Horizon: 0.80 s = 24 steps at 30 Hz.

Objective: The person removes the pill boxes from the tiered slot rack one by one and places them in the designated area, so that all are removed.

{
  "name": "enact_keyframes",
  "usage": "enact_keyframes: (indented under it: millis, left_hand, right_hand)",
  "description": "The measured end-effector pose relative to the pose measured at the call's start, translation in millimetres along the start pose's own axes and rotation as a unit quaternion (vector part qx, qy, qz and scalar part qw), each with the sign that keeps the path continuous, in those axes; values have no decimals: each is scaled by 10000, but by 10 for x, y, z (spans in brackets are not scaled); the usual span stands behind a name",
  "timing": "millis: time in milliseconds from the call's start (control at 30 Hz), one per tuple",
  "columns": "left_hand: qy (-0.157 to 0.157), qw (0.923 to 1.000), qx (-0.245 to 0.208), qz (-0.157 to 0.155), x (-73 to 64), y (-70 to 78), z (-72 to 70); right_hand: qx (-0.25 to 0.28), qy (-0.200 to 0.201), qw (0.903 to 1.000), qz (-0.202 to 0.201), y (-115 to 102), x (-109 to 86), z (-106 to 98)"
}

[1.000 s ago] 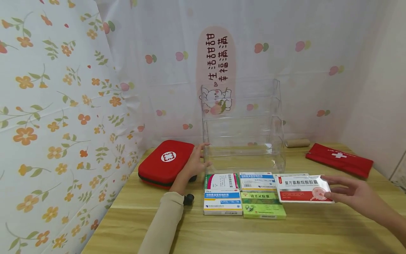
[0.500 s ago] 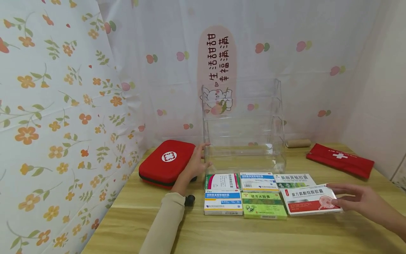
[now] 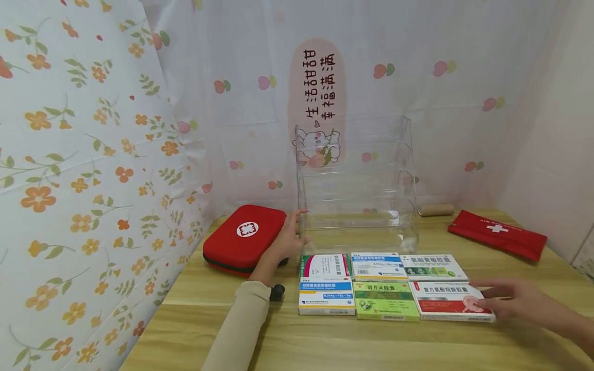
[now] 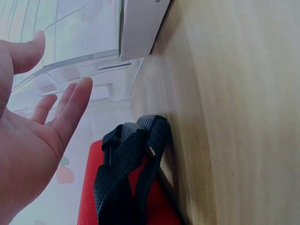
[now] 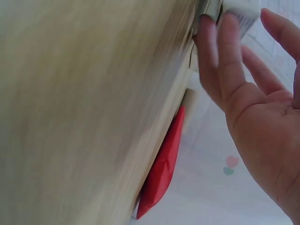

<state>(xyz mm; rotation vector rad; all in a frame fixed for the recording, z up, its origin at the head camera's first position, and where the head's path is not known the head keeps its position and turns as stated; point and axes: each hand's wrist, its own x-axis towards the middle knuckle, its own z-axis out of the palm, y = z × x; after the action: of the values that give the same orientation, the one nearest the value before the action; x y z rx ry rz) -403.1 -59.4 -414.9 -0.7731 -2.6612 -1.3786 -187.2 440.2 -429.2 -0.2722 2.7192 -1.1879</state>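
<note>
Six flat medicine boxes would be several in two rows on the table; the red-and-white medicine box (image 3: 450, 301) lies flat at the front right. My right hand (image 3: 522, 304) is at its right end, fingers extended and slightly blurred, not gripping it; contact is unclear. In the right wrist view the fingers (image 5: 229, 61) reach toward a box edge. Beside the red-and-white box lies a green medicine box (image 3: 386, 301), then a blue-and-white one (image 3: 326, 296). My left hand (image 3: 287, 239) is at the left side of the clear tiered display rack (image 3: 355, 201), fingers spread, seemingly holding nothing.
Left of the rack lies a red first-aid case (image 3: 246, 237) with a black strap (image 4: 122, 164). A red first-aid pouch (image 3: 498, 234) and a cardboard tube (image 3: 436, 209) lie at the back right. Patterned curtains (image 3: 223, 129) stand behind and to the left.
My right hand has lowered the red-and-white medicine box flat beside the green one and loosened its fingers from it. The left hand has stayed by the rack.
</note>
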Motion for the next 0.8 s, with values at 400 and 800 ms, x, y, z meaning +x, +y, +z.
enact_keyframes:
  millis: [400,800]
  left_hand:
    - [35,9978,658,-77,-34,111,-27]
    - [301,9857,1575,-519,-113,404,-41]
  right_hand:
    - [51,-267,9996,-32,-69,85,-41]
    - [-627,128,9979,131,-454,193,-204]
